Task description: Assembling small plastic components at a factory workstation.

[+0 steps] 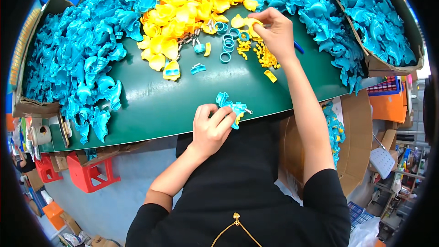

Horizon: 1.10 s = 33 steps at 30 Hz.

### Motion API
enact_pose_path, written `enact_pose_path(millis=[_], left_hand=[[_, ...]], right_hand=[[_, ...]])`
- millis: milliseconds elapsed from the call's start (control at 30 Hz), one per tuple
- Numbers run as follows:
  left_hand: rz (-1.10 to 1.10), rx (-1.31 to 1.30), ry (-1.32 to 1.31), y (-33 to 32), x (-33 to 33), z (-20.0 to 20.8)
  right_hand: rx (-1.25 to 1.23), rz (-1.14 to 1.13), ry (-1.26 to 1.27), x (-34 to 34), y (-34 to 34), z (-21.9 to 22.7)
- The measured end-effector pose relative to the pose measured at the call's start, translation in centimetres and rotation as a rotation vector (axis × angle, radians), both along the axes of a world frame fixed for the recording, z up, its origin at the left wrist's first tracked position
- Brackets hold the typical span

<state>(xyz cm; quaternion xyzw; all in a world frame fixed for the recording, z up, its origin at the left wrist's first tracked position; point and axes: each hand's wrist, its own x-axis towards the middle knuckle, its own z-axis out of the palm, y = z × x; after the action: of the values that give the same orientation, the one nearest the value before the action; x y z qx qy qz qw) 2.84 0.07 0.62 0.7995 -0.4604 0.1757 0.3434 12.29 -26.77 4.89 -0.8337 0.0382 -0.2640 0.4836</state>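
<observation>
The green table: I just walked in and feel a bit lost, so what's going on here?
A person is handling plastic parts at the green table. The left hand holds a blue part with some yellow showing, by the front edge. The right hand is farther in, its fingertips at a yellow piece. Blue rings and small yellow bits lie loose nearby. A yellow pile sits toward the back, with blue heaps on both sides.

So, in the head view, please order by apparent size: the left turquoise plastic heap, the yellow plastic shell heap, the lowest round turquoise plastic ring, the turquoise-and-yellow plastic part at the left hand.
Left turquoise heap
Yellow heap
Turquoise-and-yellow part, partly hidden by left hand
Lowest turquoise ring
</observation>
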Motion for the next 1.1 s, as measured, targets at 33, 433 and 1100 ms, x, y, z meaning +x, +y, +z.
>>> enact_pose_path(millis=[33, 433, 1100], left_hand=[[-0.015, -0.003, -0.003, 0.0, 0.1, 0.1], [-0.047, 0.004, -0.059, -0.3, 0.2, -0.2], [-0.104, 0.012, -0.095, -0.2, 0.7, -0.6]], right_hand=[[0.120, 0.045, -0.029, -0.9, 1.0, 0.1], [-0.221, 0.020, 0.043, -14.0, 9.6, -2.0], [-0.410, 0.149, 0.185, -13.3, 8.6, -1.2]])
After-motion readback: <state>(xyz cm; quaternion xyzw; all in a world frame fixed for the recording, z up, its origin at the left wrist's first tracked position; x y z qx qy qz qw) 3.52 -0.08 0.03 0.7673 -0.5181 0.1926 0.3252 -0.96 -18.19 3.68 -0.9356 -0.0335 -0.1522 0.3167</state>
